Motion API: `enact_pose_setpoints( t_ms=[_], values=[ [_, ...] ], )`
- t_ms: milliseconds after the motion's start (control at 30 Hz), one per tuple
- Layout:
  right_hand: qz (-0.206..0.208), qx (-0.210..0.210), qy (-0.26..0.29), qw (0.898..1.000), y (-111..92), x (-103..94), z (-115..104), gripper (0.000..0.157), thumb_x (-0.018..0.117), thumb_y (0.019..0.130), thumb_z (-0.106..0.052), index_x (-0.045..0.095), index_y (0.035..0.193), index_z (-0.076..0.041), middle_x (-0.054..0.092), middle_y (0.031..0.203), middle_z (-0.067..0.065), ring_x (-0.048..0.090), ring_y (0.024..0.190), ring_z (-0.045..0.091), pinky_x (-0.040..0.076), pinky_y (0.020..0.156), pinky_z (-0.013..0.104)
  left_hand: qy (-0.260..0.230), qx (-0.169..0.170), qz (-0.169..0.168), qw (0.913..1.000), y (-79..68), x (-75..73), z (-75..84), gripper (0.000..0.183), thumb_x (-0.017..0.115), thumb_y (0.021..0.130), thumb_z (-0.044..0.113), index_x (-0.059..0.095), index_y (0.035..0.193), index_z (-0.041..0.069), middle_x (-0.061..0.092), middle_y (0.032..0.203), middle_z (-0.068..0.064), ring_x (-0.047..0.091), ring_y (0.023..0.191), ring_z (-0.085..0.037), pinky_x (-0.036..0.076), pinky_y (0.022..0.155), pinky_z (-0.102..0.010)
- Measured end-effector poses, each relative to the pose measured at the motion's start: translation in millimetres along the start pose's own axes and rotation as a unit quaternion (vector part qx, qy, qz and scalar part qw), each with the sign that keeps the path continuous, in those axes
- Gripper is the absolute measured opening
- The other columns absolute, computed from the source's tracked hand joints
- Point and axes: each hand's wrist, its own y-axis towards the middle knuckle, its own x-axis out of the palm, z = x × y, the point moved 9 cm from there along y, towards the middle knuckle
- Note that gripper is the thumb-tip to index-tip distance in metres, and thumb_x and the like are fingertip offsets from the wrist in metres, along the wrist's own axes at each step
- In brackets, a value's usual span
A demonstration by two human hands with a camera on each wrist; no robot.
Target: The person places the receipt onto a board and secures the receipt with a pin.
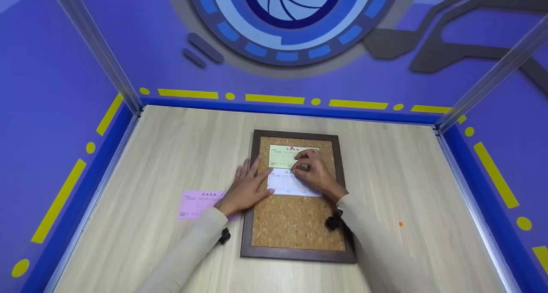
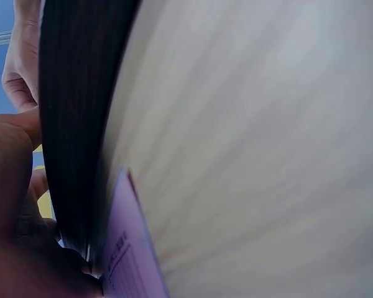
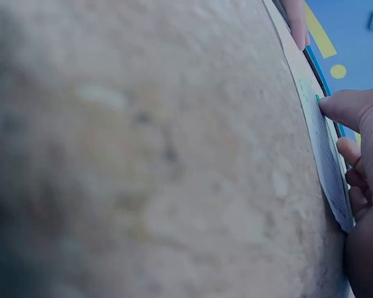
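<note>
The pink rectangular paper form (image 1: 195, 207) on your worktop (image 1: 128, 224) bears unreadably small print. Your left hand (image 1: 245, 192) spreads onto the brown-framed cork board (image 1: 295, 224), your right hand (image 1: 317, 174) pinching a green pin (image 1: 292, 171) at the white paper form (image 1: 284, 185); only the head view shows the orange piece (image 1: 400, 224).

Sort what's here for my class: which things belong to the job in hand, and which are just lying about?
In the job:
- corkboard
- pale yellow slip and red pin
- white slip
- green pin

Lying about, perhaps for later:
- pink slip
- small orange piece, possibly a pin
</note>
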Motion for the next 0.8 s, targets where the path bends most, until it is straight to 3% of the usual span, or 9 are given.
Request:
enact_pose_setpoints(
  t_ms=[233,500,700,800],
  values=[
    [0.039,0.006,0.075,0.996,-10.8,-17.0,7.7,0.005,0.08,0.098,-0.005,0.082,0.1,-0.002,0.071,0.123,0.009,0.06,0.125,0.028,0.046,0.112,0.044,-0.004,0.008,0.0,1.0,1.1,-0.2,1.4,0.071,0.063,0.108,0.054,0.047,0.169,0.021,0.008,0.185,-0.016,0.002,0.165,-0.058,0.005,0.131,-0.072],
    [0.056,0.001,0.038,0.998,-25.5,-47.5,8.6,0.013,0.077,0.101,-0.001,0.082,0.113,0.001,0.07,0.129,0.015,0.056,0.129,0.03,0.04,0.113,0.047,-0.005,0.011,-0.003,0.9999,-2.2,-3.4,-1.7,0.072,0.062,0.109,0.051,0.043,0.171,0.02,0.004,0.185,-0.016,-0.002,0.165,-0.057,0.003,0.132,-0.07],
    [0.053,-0.012,0.024,0.998,-36.7,-58.6,3.8,0.013,0.078,0.1,0.0,0.081,0.112,0.003,0.068,0.129,0.019,0.053,0.128,0.031,0.039,0.112,0.048,-0.012,0.014,-0.006,0.9998,-3.4,-5.1,-0.5,0.072,0.063,0.109,0.05,0.044,0.17,0.017,0.005,0.184,-0.019,-0.002,0.165,-0.057,0.004,0.132,-0.07],
    [0.061,-0.026,0.017,0.998,-42.4,-64.5,1.5,0.013,0.078,0.099,0.001,0.08,0.111,0.005,0.069,0.129,0.021,0.054,0.129,0.035,0.038,0.112,0.05,-0.022,0.014,0.002,0.9997,-4.2,-8.0,1.1,0.072,0.064,0.109,0.049,0.044,0.17,0.015,0.007,0.184,-0.02,0.0,0.166,-0.056,0.01,0.132,-0.069]
  ],
)
